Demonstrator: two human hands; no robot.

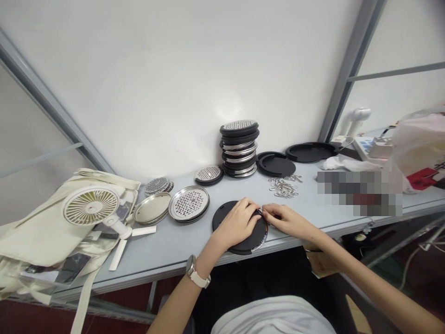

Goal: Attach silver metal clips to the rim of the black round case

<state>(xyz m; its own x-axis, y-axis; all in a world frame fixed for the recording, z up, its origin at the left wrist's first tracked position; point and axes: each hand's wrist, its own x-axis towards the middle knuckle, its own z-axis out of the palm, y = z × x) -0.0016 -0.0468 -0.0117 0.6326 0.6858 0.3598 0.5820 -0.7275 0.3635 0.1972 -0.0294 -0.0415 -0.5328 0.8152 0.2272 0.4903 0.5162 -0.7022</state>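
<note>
In the head view, a black disc [253,239] is held on the table [181,239] beneath the left hand [239,221], whose fingers are curved toward its rim. The right hand [283,220] is brought to that rim, fingertips bunched; whether anything is pinched by either hand cannot be told. Rim work is apparently being done; steadying by the left hand seems called for. Beyond the hands, metal clips [283,188] are heaped. No writing can be read.
</note>
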